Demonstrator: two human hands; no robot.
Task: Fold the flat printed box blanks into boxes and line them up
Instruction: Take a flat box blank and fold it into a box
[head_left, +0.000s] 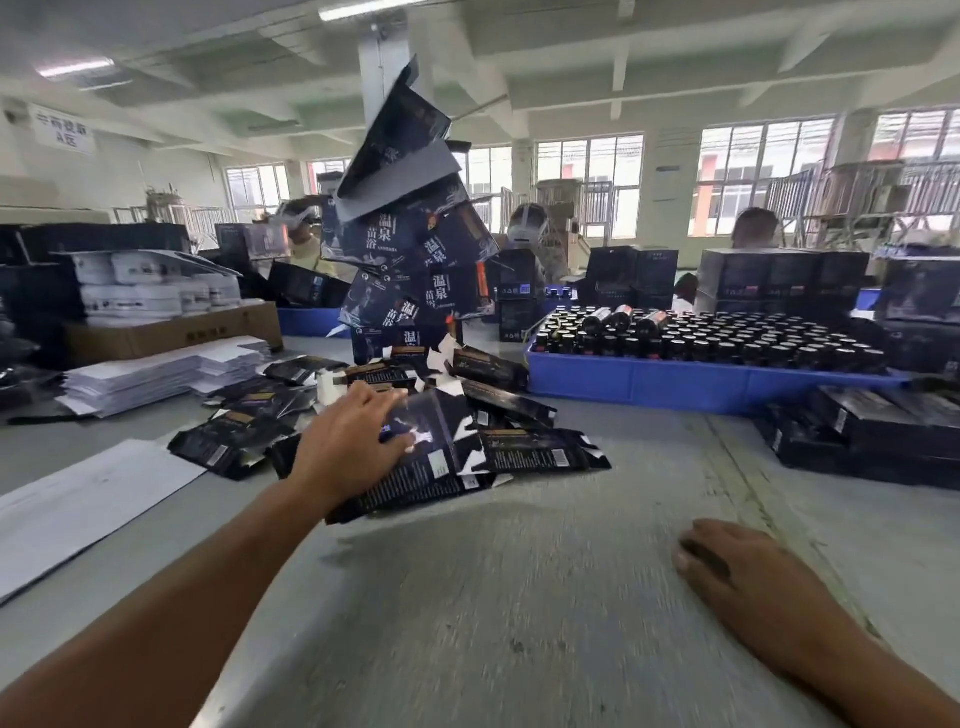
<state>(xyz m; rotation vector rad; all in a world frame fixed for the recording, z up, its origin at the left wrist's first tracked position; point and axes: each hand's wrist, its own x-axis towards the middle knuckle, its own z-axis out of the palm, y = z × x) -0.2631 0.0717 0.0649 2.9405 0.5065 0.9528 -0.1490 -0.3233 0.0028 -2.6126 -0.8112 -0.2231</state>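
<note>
The left hand (353, 441) reaches out over the desk (519, 597) and lies on the nearest flat blank (441, 462), fingers spread across its dark printed face with the thumb towards the near edge; it looks to be pressing or starting to gather the sheet, and whether the fingertips have curled under the far edge cannot be told. The right hand (737, 566) rests flat on the bare desk well apart from the blanks, fingers relaxed, holding nothing

The blank under the left hand lies at the near edge of a loose heap of blanks (363, 410) scattered mid-desk, overlapping its neighbours. The step in hand seems to be picking one blank off the heap. To do it well, slide only the top sheet towards the open desk so it comes clear of those beneath, then bring the right hand in to take the other end before opening it along its creases

Just behind the heap, a tall stack of folded boxes (415, 249) leans and looks unsteady, its top pieces tilting; dragging blanks from near its foot could bring it down, so pull away from it. To the right stands a blue tray (675, 379) of dark bottles (701, 343), with more dark boxes (883, 431) beyond; white sheets (156, 374) are piled on the left
</note>
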